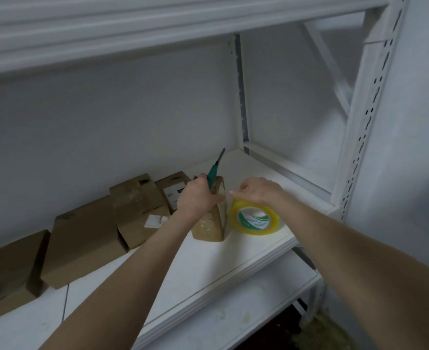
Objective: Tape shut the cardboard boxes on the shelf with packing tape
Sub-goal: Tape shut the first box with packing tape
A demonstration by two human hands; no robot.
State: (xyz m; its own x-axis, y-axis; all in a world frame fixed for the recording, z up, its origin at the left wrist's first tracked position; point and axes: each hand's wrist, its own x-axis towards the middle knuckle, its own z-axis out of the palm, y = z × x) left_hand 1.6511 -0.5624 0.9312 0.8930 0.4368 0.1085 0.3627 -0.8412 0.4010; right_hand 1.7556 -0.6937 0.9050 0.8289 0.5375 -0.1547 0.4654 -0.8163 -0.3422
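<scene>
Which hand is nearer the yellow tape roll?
Right. The right hand holds the tape roll from above; the left hand grips a green knife at the small box beside it.

Storeroom: white steel shelving (259, 251) with slotted uprights (375, 97) against a bare white wall (107, 117); plain cardboard boxes (82, 238) ranked to the left of the left hand (198, 198).

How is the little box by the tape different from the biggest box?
The little box is narrow and upright; the biggest box is wide. The little box looks shiny with tape; the biggest box looks bare. The left hand, holding a cutter, touches only the little box, not the biggest box. Both are brown cardboard.
</scene>
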